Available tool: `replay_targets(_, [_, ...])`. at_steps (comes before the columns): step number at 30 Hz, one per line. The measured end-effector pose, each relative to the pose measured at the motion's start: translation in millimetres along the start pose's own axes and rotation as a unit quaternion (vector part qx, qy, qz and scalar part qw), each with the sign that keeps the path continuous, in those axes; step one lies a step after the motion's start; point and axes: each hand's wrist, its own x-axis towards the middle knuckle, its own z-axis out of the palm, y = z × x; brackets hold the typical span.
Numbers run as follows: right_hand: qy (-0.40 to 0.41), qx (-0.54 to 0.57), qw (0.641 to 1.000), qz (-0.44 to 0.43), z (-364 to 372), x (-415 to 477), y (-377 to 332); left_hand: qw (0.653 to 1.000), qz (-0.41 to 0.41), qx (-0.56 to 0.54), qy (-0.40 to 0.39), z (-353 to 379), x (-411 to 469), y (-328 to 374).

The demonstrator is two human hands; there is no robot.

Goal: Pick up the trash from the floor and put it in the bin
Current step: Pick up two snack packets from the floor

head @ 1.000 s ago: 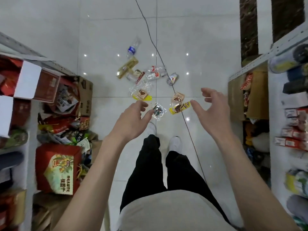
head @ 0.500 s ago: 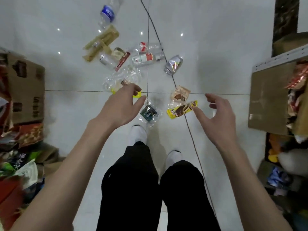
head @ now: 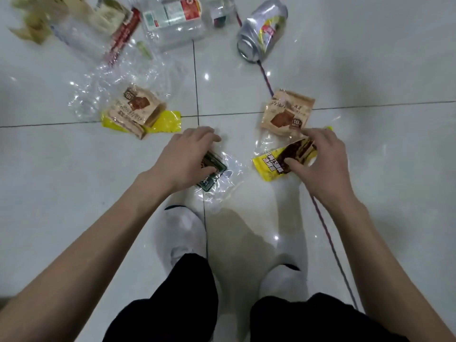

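Trash lies scattered on the white tiled floor. My left hand [head: 186, 157] is down on a clear wrapper with a dark green label [head: 216, 172], fingers curled over it. My right hand [head: 320, 159] pinches a yellow and brown snack wrapper [head: 276, 164] between thumb and fingers. A tan snack packet [head: 286, 113] lies just beyond my right hand. Another tan packet on a yellow and clear wrapper [head: 138, 112] lies to the left. A crushed silver can [head: 262, 29] and a clear plastic bottle [head: 172, 18] lie farther away. No bin is in view.
A thin dark cable [head: 328, 233] runs across the floor from the can past my right foot. My two white shoes [head: 183, 230] stand just behind the wrappers. More wrappers and crumpled clear plastic [head: 81, 33] lie at the top left.
I have bent down close to the floor. Both hands dropped from above the trash onto it: the left onto the green-label wrapper, the right onto the yellow wrapper.
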Motion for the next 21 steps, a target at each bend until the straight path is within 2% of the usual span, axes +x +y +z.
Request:
replay_targets(5, [0.01,-0.083,0.995,-0.059,19.6,-0.3,20.0,0.995,0.038,0.093,-0.009,26.3,5.4,2.5])
replay_targets(7, [0.025,-0.103,0.992,-0.062,26.3,-6.8,22.8,0.993,0.048,0.105,0.013,31.0,3.2,5.5])
replay_targets(11, [0.033,-0.134,0.989,-0.048,38.0,-17.8,27.0,0.989,0.038,0.136,0.04,39.3,-0.2,6.7])
replay_targets(15, [0.042,-0.16,0.985,-0.053,46.7,-20.8,34.8,0.986,0.009,0.162,0.036,44.6,1.6,4.5])
replay_targets(21, [0.044,-0.158,0.986,-0.034,52.3,-21.4,41.4,0.982,-0.029,0.171,0.078,37.5,2.0,4.9])
